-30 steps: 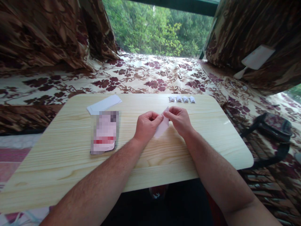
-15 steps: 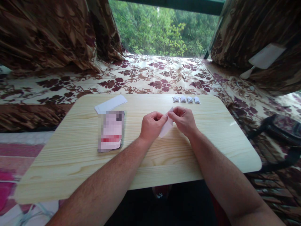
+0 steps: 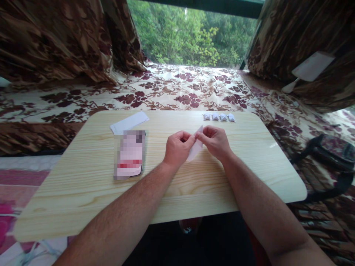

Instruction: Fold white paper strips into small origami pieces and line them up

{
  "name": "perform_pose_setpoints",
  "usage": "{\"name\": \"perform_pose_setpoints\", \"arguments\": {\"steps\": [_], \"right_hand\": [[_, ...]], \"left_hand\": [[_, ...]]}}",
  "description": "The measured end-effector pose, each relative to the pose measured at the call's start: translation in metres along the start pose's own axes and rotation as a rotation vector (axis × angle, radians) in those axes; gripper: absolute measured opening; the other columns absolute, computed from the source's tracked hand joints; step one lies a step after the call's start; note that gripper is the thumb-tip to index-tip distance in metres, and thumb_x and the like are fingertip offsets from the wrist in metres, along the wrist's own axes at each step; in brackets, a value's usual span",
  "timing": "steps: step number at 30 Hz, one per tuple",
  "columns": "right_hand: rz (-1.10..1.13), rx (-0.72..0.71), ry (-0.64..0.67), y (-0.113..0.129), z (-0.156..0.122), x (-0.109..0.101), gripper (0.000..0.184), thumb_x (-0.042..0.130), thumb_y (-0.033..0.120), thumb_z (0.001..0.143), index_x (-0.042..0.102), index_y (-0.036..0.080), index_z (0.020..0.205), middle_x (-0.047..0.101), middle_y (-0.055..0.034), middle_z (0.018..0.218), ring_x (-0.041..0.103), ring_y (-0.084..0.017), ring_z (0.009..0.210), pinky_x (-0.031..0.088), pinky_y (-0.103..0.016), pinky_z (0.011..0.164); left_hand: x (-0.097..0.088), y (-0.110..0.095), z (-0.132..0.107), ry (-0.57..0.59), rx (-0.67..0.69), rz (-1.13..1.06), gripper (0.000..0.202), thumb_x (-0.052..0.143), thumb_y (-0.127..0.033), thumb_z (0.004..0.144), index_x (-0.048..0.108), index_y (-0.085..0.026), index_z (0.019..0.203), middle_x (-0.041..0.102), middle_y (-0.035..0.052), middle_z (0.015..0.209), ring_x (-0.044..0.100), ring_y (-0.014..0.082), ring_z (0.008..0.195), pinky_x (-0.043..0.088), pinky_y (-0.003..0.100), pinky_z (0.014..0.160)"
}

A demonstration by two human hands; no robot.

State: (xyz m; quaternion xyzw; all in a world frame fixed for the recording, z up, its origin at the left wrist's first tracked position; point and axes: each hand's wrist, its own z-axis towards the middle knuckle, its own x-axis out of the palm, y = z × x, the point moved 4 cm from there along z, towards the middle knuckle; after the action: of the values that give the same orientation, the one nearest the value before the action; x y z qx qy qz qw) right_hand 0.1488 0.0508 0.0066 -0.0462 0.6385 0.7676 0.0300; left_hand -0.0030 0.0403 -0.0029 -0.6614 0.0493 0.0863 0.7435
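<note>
paper (image 3: 196, 149) pinched over the tabletop (image 3: 199, 188)
left hand (image 3: 179, 147) and right hand (image 3: 215, 141) each close a fingertip grip on it (four small white shapes (image 3: 215, 117) beyond).

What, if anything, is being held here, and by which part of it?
A piece of white paper, pinched in its upper half by both the left hand and the right hand; fingers behind it are hidden.

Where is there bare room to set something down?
Bare table: right of the right hand, out to the right edge, and left of the pink item, toward the near left corner. Crowded: beyond that item, where white slips lie, and between right hand and left hand, around the paper piece.
</note>
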Motion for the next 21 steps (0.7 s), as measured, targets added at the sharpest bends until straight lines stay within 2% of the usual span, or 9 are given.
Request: {"name": "perform_pose_setpoints", "arguments": {"steps": [21], "right_hand": [[0.147, 0.082, 0.067, 0.0005, 0.0003, -0.0013, 0.032, 0.079, 0.045, 0.071, 0.065, 0.017, 0.067, 0.061, 0.0017, 0.059, 0.051, -0.011, 0.054, 0.043, -0.025, 0.053]], "left_hand": [[0.0011, -0.0025, -0.0012, 0.057, -0.024, -0.069, 0.038, 0.076, -0.053, 0.074, 0.066, -0.016, 0.068, 0.06, -0.0011, 0.059, 0.047, 0.0097, 0.052, 0.034, 0.023, 0.047]]}}
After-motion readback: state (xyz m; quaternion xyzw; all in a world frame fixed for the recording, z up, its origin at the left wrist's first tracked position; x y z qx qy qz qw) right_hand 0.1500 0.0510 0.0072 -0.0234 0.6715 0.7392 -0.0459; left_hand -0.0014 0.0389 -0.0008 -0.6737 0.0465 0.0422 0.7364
